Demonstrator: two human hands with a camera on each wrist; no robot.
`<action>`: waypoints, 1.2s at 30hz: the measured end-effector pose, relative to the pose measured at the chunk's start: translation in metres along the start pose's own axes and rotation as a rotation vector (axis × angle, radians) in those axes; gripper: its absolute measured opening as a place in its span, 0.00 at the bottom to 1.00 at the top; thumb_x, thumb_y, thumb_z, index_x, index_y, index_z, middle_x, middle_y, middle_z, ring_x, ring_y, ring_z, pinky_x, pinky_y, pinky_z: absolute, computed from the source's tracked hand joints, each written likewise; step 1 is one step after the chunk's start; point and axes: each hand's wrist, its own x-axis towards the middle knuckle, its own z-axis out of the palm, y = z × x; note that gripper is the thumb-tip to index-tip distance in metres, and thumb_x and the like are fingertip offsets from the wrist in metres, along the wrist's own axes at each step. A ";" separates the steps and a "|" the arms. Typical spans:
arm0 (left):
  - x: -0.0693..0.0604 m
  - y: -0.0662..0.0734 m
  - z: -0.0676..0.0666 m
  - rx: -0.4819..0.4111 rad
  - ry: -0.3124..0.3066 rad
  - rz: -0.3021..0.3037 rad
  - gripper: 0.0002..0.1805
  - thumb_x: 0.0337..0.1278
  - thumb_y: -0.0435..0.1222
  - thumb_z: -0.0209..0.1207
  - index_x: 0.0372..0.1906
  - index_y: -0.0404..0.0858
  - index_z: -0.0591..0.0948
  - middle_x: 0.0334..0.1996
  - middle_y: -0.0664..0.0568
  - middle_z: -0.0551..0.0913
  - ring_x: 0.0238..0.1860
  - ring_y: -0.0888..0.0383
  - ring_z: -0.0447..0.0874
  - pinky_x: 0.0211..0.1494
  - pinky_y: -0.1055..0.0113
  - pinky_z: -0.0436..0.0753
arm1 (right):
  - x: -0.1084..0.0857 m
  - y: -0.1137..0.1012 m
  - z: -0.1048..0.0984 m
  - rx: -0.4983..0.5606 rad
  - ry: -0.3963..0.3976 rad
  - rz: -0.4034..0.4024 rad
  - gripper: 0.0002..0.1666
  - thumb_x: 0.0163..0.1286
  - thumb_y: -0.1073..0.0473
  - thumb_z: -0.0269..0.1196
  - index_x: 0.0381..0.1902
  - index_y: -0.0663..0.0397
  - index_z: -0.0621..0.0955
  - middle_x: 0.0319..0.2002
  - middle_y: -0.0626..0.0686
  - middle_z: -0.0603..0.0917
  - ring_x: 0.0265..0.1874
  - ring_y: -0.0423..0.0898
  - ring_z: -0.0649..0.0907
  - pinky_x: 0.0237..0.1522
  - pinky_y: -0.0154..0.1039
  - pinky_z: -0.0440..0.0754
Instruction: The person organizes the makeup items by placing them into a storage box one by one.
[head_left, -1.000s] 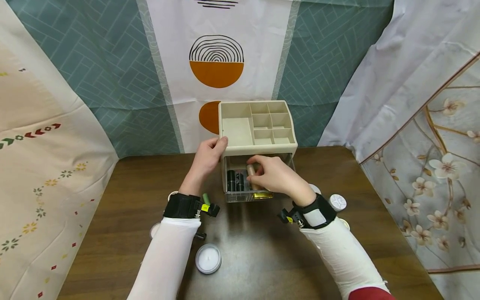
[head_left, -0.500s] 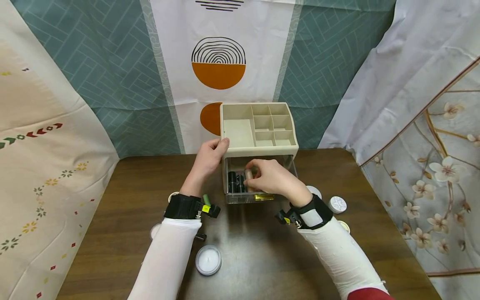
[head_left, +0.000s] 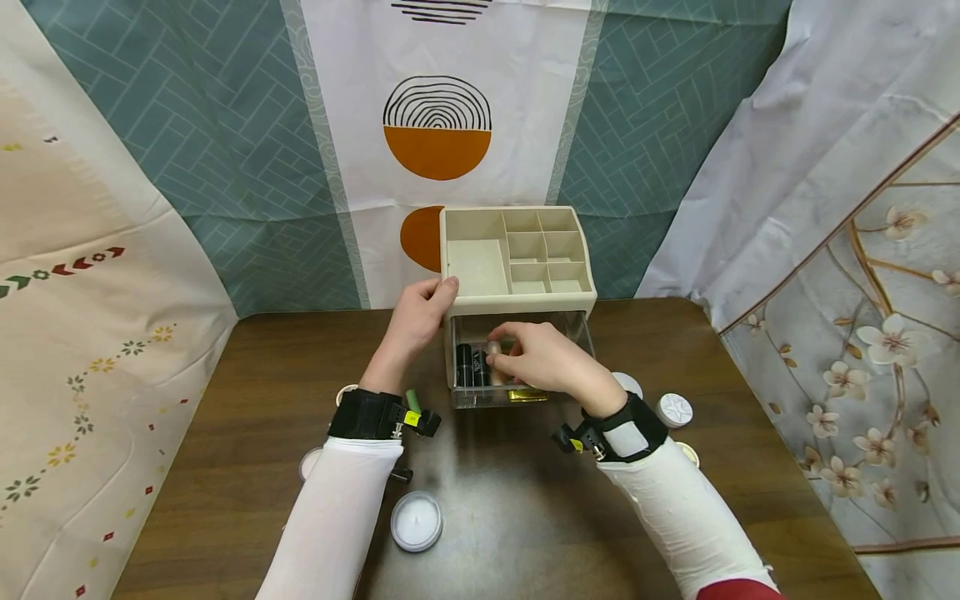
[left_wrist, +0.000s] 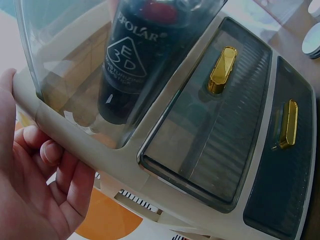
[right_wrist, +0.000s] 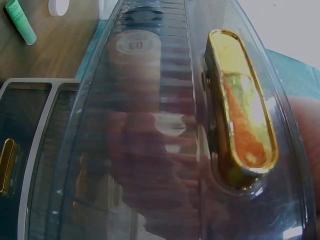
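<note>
A cream organizer with a compartmented top has its clear top drawer pulled out. My left hand holds the organizer's left front edge; in the left wrist view that hand has its thumb and curled fingers at the cream side. Inside the drawer my right hand pinches a beige tube between thumb and fingers, beside black tubes at the drawer's left. Through the clear drawer, the right wrist view shows the beige tube marked 03. A gold handle sits on the drawer front.
A white round candle stands on the wooden table near the front. A green tube and a black item lie by my left wrist. White round items, one a star-marked tin, are right of my right wrist. Patterned cloths hang around.
My right hand has moved slightly left with the beige tube, which now sits beside the black tubes. The left hand keeps its hold on the organizer's edge.
</note>
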 end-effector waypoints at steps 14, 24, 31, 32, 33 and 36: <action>0.001 0.000 0.001 -0.004 -0.003 0.003 0.26 0.80 0.52 0.56 0.29 0.37 0.77 0.22 0.52 0.67 0.27 0.52 0.66 0.32 0.60 0.65 | -0.002 0.001 -0.003 0.011 -0.002 -0.011 0.26 0.78 0.48 0.63 0.68 0.53 0.80 0.29 0.49 0.88 0.26 0.44 0.86 0.36 0.41 0.79; 0.001 -0.002 0.001 0.002 -0.005 -0.012 0.26 0.81 0.53 0.55 0.36 0.34 0.81 0.24 0.50 0.67 0.32 0.51 0.68 0.37 0.58 0.68 | -0.003 0.001 -0.004 -0.014 0.002 -0.021 0.28 0.79 0.47 0.62 0.69 0.55 0.80 0.26 0.51 0.87 0.25 0.41 0.84 0.38 0.42 0.78; 0.001 -0.001 0.000 0.006 0.001 -0.009 0.25 0.80 0.52 0.55 0.37 0.33 0.82 0.25 0.50 0.70 0.33 0.51 0.70 0.38 0.60 0.69 | -0.003 0.002 -0.005 -0.024 0.031 -0.013 0.28 0.79 0.46 0.63 0.69 0.54 0.79 0.27 0.47 0.88 0.26 0.43 0.87 0.39 0.43 0.80; 0.001 -0.001 0.000 0.005 -0.001 -0.010 0.25 0.80 0.52 0.55 0.37 0.33 0.82 0.26 0.49 0.70 0.34 0.51 0.70 0.38 0.59 0.69 | -0.004 0.001 -0.006 -0.025 0.043 -0.010 0.28 0.79 0.46 0.63 0.70 0.54 0.79 0.27 0.48 0.88 0.26 0.43 0.88 0.39 0.43 0.80; 0.001 0.000 0.000 0.005 -0.002 -0.010 0.25 0.80 0.52 0.55 0.37 0.33 0.82 0.26 0.49 0.69 0.34 0.51 0.70 0.38 0.59 0.69 | -0.005 0.001 -0.006 -0.026 0.058 -0.010 0.28 0.79 0.46 0.63 0.70 0.54 0.79 0.26 0.48 0.89 0.26 0.44 0.88 0.38 0.43 0.81; 0.001 0.000 0.000 0.006 -0.006 -0.012 0.24 0.80 0.52 0.55 0.38 0.33 0.82 0.29 0.47 0.72 0.37 0.50 0.72 0.41 0.59 0.70 | -0.011 0.001 -0.011 -0.019 0.103 -0.013 0.27 0.79 0.46 0.64 0.69 0.53 0.80 0.26 0.51 0.89 0.24 0.43 0.86 0.33 0.43 0.81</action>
